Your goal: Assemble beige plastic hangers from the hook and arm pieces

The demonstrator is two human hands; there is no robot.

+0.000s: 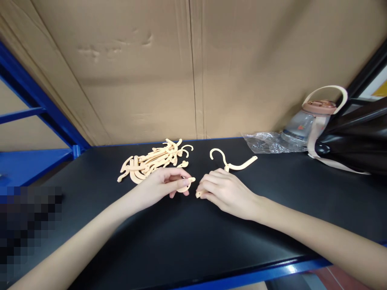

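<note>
The round cream piece [183, 189] sits up front, just above the desk [169, 249] by the look of it, pinched in the left hand [165, 181]. That grip is closed on it, thumb over the face, fingers behind, so only the lower rim, a small dark hole and a stubby tip poke into view. Just beside it, the right hand [226, 189] has its fingers curled down round a cream strip [198, 194]; one end peeps out, the rest is lost under the knuckles. Right behind that hand, a cream hook [218, 153] meets a curved arm [243, 164], and their joint dips out of sight behind the fingers. Is the strip part of the same assembly? Cannot tell from here!

Over to the left, a heap of cream parts [142, 167] lies so tangled that there's no counting them, its near edge cut off by the left hand. Far right, a clear bottle [298, 125] tilts by a crumpled plastic bag [263, 143], its strap trailing past a glossy black object [359, 133] that runs out of frame, hard to identify. Lower left, a pixelated patch blots out everything beneath.
</note>
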